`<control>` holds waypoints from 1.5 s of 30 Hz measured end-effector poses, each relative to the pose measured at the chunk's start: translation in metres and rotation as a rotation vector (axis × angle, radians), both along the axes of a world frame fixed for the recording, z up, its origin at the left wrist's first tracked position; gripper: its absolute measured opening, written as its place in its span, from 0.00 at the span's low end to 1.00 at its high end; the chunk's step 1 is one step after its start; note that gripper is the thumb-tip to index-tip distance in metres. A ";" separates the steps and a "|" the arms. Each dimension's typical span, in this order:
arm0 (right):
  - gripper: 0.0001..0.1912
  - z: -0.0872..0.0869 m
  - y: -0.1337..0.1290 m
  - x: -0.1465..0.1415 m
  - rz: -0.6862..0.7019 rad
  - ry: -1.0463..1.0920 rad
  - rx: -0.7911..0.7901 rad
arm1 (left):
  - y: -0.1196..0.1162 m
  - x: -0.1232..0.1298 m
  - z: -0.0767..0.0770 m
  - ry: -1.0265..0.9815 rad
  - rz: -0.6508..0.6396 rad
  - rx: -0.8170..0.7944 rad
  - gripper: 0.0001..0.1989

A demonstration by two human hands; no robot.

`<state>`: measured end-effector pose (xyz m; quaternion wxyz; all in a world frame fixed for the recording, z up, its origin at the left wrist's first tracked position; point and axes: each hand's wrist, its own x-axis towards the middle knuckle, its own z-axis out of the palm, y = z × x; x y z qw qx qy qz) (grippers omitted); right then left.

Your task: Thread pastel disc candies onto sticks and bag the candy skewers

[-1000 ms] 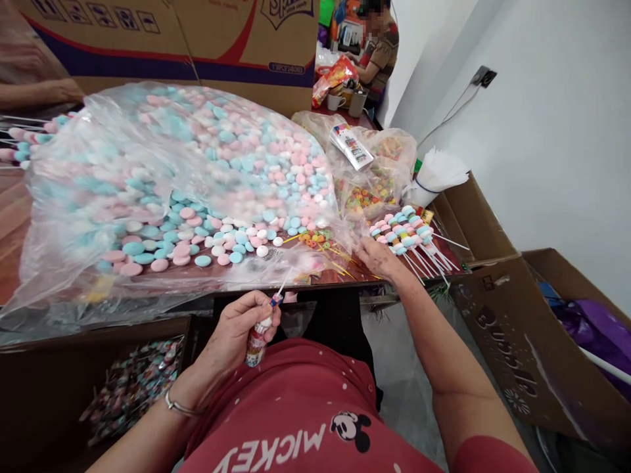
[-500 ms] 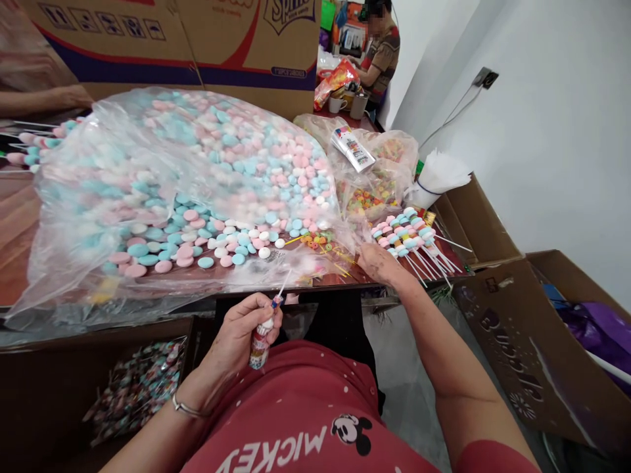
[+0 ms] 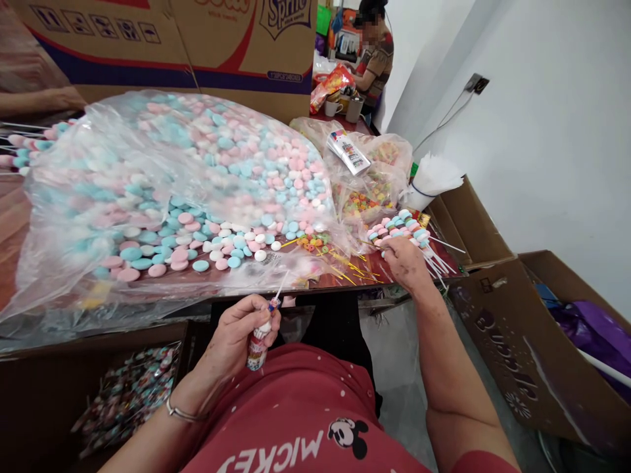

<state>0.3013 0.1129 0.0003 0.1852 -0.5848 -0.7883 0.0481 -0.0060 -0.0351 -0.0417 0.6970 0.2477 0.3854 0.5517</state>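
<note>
My left hand (image 3: 248, 323) is closed around a bagged candy stick (image 3: 257, 345), holding it upright in front of my shirt. Its printed wrapper is gathered at the neck, and a white stick pokes out at the top. My right hand (image 3: 407, 263) is over the table's right part, thumb and fingers pinched on what looks like a thin gold twist tie (image 3: 371, 244). Loose gold twist ties (image 3: 355, 268) lie left of that hand. Just behind it rests a pile of candy skewers (image 3: 401, 228) in pink, blue and white, their white sticks pointing toward me.
A large clear bag (image 3: 207, 157) of pastel candies spills onto the table. Fruit-coloured rings (image 3: 313, 243) lie beside it. Silver wrappers (image 3: 349, 152) rest on another bag. Cardboard boxes stand behind (image 3: 197, 52) and at right (image 3: 507, 355); a box below holds wrapped sticks (image 3: 131, 394). Another person (image 3: 377, 59) works behind.
My right hand has moved right from the twist ties toward the candy skewers, with a thin tie apparently in its fingers. My left hand keeps its hold on the bagged candy stick.
</note>
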 end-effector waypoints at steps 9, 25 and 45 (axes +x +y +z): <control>0.12 -0.009 -0.073 -0.101 0.243 0.812 -0.131 | 0.021 0.036 0.026 -0.007 -0.108 0.135 0.11; 0.15 -0.014 -0.083 -0.120 0.404 0.778 -0.226 | 0.028 0.033 0.020 0.075 0.096 0.074 0.11; 0.13 -0.012 -0.062 -0.115 0.909 0.012 0.576 | 0.038 0.030 0.014 0.072 -0.030 -0.137 0.10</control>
